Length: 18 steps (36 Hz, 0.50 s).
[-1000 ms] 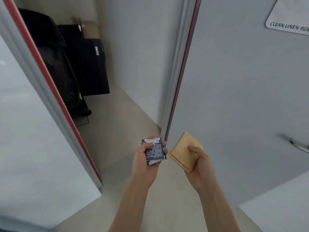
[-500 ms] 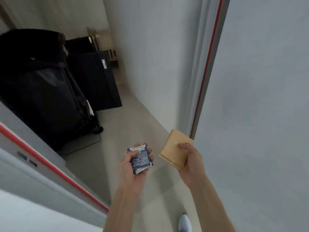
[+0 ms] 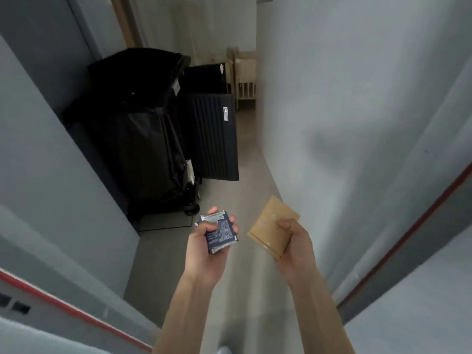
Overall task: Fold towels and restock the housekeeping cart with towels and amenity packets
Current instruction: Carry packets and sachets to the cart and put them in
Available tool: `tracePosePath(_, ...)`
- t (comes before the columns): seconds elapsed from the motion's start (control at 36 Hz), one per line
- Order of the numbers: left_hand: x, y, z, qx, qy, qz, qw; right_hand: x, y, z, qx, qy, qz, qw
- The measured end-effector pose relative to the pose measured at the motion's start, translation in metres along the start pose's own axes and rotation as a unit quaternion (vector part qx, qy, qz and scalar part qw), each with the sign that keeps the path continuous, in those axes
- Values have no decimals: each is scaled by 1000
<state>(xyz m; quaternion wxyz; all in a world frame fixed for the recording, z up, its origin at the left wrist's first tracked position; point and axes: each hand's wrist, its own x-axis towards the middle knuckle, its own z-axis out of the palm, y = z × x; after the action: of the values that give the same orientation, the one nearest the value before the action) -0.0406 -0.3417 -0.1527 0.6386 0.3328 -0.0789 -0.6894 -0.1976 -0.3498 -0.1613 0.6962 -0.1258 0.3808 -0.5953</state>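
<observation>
Left hand [image 3: 204, 247]: fingers curled round a small stack of dark blue printed amenity packets [image 3: 220, 232], held in the air above the floor.
Right hand [image 3: 293, 247]: pinches a flat tan cardboard-coloured packet [image 3: 272, 226] by its lower right corner, just beside the blue stack, not touching it.
Housekeeping cart [image 3: 132, 139]: black, fabric-sided, on wheels, against the left wall ahead.
Behind it: a black ribbed panel [image 3: 217, 139].
Floor [image 3: 245, 180]: pale grey corridor.

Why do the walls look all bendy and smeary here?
Head view: the wide lens curves the walls and the red-striped door edge; edges are smeared with blur; the black cart sits too dark for detail, while the blue packets and tan packets stay fairly clear.
</observation>
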Motion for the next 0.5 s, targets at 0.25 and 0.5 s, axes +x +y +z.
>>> tracePosePath(0.25, 169, 3, 40, -44, -2, -8, 999, 161, -35, 14, -14, 32, -1, 999)
tracePosePath(0.5, 353, 40, 128, -94, -55, -57, 992, 329, -110, 76, -27, 77, -24, 996)
